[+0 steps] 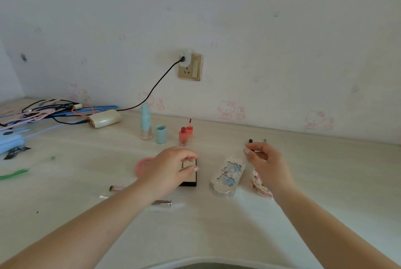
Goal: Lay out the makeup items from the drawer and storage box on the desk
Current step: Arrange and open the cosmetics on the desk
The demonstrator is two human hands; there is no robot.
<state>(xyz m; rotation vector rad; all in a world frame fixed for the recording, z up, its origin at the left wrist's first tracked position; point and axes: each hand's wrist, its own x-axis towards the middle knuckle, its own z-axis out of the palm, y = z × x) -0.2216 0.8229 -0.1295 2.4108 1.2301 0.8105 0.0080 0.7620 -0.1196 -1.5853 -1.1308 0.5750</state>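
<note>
Pink compact (142,166) and black palette (189,176) at desk (217,236) centre, left hand (171,168) resting over them, fingers relaxed, grasping nothing. Clear decorated case (227,176) just right. Right hand (265,160) pinches thin dark pencil (251,141). Step: placing pencil. Next, probably: lower it on free desk far-right, release.

Pale cartoon-cat wallpaper (230,29) with a gold wall socket (191,67) backs the cream desk (217,225).

Bare forearms, pale polished nails
</note>
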